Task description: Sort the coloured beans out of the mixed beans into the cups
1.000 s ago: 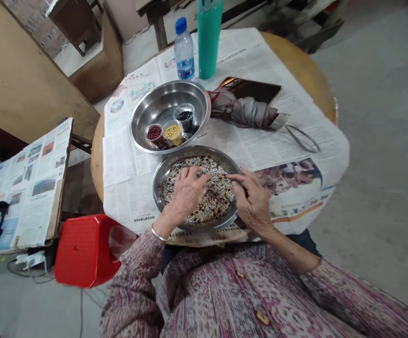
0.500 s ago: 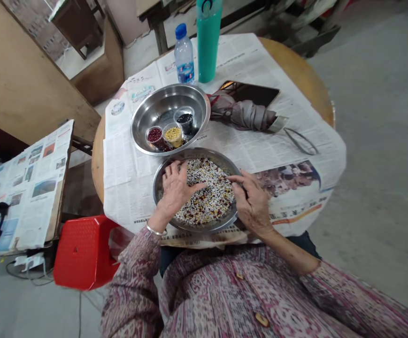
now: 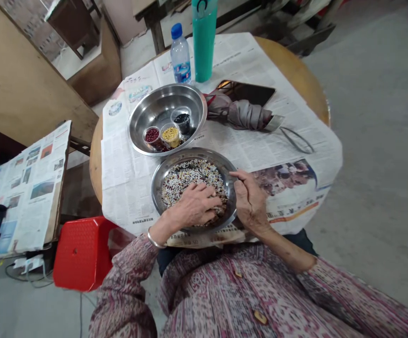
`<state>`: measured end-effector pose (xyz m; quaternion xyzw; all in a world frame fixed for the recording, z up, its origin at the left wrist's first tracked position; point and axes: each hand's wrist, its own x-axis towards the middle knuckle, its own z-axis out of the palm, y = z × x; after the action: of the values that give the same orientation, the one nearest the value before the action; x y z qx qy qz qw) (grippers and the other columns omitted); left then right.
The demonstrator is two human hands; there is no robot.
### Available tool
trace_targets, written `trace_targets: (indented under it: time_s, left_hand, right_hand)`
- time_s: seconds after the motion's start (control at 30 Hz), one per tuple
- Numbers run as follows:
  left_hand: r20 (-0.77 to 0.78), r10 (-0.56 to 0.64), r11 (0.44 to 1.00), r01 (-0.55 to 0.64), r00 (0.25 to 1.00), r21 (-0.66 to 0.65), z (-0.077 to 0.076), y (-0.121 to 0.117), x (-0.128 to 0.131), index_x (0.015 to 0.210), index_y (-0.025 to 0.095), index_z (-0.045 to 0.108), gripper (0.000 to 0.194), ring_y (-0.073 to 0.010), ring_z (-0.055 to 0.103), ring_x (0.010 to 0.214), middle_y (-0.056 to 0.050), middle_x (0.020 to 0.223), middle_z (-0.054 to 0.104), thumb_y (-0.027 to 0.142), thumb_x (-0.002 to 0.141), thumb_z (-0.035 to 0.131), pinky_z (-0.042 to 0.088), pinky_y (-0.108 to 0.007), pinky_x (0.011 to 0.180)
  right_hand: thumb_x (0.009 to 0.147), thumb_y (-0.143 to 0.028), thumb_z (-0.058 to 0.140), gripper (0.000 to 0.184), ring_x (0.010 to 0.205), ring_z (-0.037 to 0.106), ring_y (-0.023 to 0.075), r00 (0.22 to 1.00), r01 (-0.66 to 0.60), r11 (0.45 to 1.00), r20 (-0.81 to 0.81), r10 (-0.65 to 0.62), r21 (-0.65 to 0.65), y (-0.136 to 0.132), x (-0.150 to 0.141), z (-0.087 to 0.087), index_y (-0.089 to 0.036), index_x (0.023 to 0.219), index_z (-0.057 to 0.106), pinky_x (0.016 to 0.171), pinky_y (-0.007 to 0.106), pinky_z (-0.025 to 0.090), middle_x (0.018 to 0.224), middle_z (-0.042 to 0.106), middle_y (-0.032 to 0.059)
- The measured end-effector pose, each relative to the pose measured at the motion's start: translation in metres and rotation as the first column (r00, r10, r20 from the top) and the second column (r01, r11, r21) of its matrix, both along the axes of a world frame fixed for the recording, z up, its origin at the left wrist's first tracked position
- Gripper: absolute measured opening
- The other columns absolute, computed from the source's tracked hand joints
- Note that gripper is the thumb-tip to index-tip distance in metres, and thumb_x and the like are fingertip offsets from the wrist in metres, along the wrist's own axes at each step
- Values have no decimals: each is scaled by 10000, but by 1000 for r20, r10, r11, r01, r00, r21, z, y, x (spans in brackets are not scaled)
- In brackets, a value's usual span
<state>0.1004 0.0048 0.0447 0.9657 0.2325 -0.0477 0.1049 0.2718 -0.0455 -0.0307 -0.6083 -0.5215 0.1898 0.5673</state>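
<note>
Under your left hand (image 3: 196,205), fingertips partly hidden, lie loose multicoloured grains (image 3: 186,180) in a round silver metal bowl (image 3: 157,188); your right hand (image 3: 251,201) meets its rim; neither grip's closure is clear.

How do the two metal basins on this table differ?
The near basin holds loose mixed grains; the far basin holds three clear cups of red, yellow and black grains. The left hand is down in the near basin; neither hand touches the far basin. Both are round, shiny and stand on newspaper.
</note>
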Motion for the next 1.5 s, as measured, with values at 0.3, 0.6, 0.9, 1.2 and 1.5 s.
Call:
trace_targets:
  time_s: [0.3, 0.6, 0.9, 1.2, 1.5]
  left_hand:
    - [314, 366, 902, -417, 876, 110, -3, -18, -69, 1112, 180, 647, 176, -232, 584, 1063, -106, 1189, 613, 124, 983, 542, 539, -404, 941]
    - [740, 392, 815, -579, 547, -4, -30, -27, -79, 1042, 192, 647, 155, -175, 637, 942, -45, 962, 693, 114, 1024, 514, 558, -341, 883]
    - [778, 355, 820, -572, 519, 8, -34, -25, -83, 904, 203, 577, 231, -164, 547, 780, -3, 798, 595, 76, 1017, 420, 501, -333, 793]
    - [753, 576, 666, -717, 319, -206, -45, 25, -92, 1258, 214, 583, 385, -211, 587, 1039, -78, 1139, 604, 121, 892, 659, 528, -386, 917]
    - [650, 750, 607, -517, 122, -604, -62, 41, -98, 1125, 197, 688, 322, -124, 550, 758, 18, 841, 612, 84, 835, 608, 469, -248, 706]
  right_hand:
    - [1018, -426, 427, 328, 1227, 625, 280, 999, -3, 998, 34, 5, -55, -1, 3, -1, -236, 1173, 644, 1067, 510, 477, 1232, 693, 116]
    - [945, -368, 560, 268, 1291, 574, 315, 971, -12, 999, 237, 19, -31, -1, 11, 12, -232, 1158, 652, 1095, 572, 458, 1342, 620, 146]
    - [885, -57, 493, 285, 881, 713, 198, 408, -746, 585, 475, 780, -319, -14, 14, 61, -240, 940, 705, 810, 342, 579, 917, 755, 34]
    - [821, -6, 488, 527, 1103, 656, 262, 324, -621, 664, 634, 702, -418, 5, -33, 40, -200, 1277, 666, 935, 431, 573, 1233, 714, 117]
    - [970, -415, 570, 406, 1189, 559, 340, 577, -388, 880, 673, 463, -274, 55, -48, 41, -223, 1325, 621, 987, 548, 516, 1310, 633, 151]
